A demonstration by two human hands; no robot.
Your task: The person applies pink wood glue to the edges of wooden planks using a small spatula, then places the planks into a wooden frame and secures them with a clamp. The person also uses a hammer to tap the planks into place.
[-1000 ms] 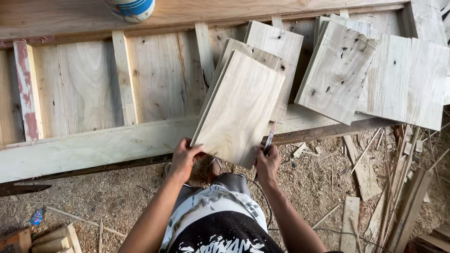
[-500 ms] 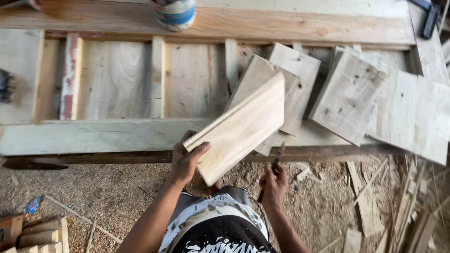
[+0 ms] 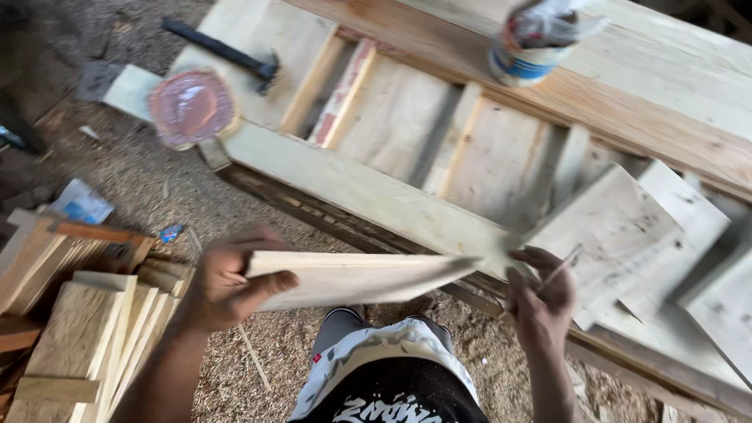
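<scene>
My left hand [image 3: 223, 286] grips one end of a pale wooden board [image 3: 352, 276], held flat and nearly edge-on in front of my waist. My right hand [image 3: 540, 294] is at the board's other end and holds a thin pencil [image 3: 562, 266] that points up to the right. Whether the right hand touches the board is unclear. Several similar cut boards [image 3: 627, 227] lean on the wooden frame [image 3: 368, 192] to the right.
A stack of short wood pieces [image 3: 78, 337] lies at lower left on the sawdust-covered ground [image 3: 149, 180]. On the frame are a hammer [image 3: 223, 51], a round pinkish lid [image 3: 192, 106] and a blue-and-white can [image 3: 529, 47].
The board was lifted off the leaning stack and swung left and down to a flat hold. The view turned left, bringing the hammer, the lid and the wood stack into sight.
</scene>
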